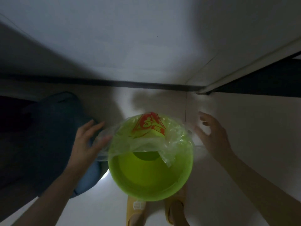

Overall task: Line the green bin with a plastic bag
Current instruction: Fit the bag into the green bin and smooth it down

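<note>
— What could go wrong for you from here?

— The plastic bag (143,141) only covers the far half of the green bin (149,176); the near half of the rim is bare. If you pull it toward yourself without anchoring the far edge, the film will likely slide off and drop inside. It looks thin and clingy, so a hard tug at one spot may also tear it.

— And my hands?

— Your left hand (88,142) is at the bin's left side, fingers spread, fingertips on the bag's bunched edge where it spills over the rim — whether you actually pinch the film I cannot tell. Your right hand (213,134) is open, fingers loosely curled, just beside the right rim; it is blurred, and the film near it is too faint to say if you touch it.

— Where is the bin itself?

— On the pale floor (244,128) between your hands, directly ahead of your yellow slippers (136,211), near the wall. A dark blue bag (53,128) lies just left of it, under your left hand.
</note>
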`<state>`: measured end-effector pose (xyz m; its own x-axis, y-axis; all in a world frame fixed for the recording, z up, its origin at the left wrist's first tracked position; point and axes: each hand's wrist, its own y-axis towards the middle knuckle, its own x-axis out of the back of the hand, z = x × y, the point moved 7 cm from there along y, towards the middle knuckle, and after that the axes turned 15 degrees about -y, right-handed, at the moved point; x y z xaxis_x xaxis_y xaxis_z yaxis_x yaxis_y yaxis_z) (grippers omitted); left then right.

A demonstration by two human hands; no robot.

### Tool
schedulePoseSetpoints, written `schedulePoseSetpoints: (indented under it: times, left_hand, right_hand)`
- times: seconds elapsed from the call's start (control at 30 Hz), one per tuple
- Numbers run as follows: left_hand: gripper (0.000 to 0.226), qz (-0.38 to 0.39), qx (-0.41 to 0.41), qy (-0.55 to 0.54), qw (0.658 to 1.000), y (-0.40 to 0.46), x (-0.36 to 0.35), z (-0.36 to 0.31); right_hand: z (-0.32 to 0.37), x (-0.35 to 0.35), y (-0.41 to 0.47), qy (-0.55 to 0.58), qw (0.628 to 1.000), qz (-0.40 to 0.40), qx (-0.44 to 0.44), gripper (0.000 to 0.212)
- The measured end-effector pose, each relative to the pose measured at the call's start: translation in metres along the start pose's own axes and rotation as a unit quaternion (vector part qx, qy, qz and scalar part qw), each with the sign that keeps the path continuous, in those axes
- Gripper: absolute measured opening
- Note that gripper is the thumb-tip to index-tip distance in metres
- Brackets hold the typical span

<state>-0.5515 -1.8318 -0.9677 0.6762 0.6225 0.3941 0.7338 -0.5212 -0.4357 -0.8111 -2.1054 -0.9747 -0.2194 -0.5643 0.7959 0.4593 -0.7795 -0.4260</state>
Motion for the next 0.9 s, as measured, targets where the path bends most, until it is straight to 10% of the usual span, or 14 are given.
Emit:
schedulePoseSetpoints:
  times: [0.17, 0.4, 0.8, 0.9]
  left_hand:
    - [0.071, 0.125, -0.146, 0.253, 0.948, -0.050, -0.030, -0.013]
    - [0.022, 0.053, -0.243, 0.235, 0.940, -0.067, -0.021, 0.003]
    - [0.058, 0.143, -0.204, 0.284, 0.926, -0.126, -0.031, 0.056]
    - [0.027, 0.173, -0.208, 0.375, 0.887, -0.129, -0.041, 0.069]
  right_hand:
    - [0.048, -0.018, -0.075, -0.245, 0.935, 0.018, 0.256, 0.070]
    - [0.039, -0.037, -0.104, -0.295, 0.911, -0.070, 0.279, 0.017]
    - [0.000, -0.047, -0.159, -0.325, 0.903, -0.075, 0.270, 0.011]
    - [-0.011, -0.057, -0.157, -0.325, 0.915, -0.053, 0.234, 0.030]
